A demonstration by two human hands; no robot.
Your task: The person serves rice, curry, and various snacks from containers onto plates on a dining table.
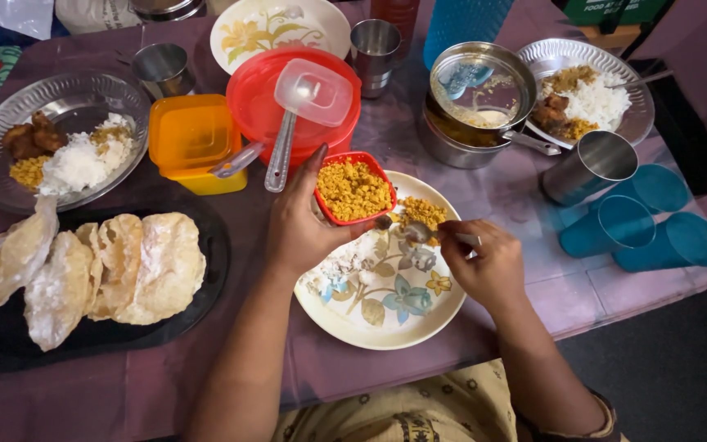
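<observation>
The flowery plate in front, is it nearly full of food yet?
Not nearly. Done: two steel plates already hold rice and sides. In hand: the left hand tilts a red box of yellow crumbly food over the floral plate, and the right hand spoons some out. Left: that plate has only a little rice and a small yellow heap; the puffed breads remain on the black tray.

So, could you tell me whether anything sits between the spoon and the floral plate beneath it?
Nothing visible does. The spoon in the right hand hovers directly over the floral plate, beside the red container held by the left hand.
</observation>
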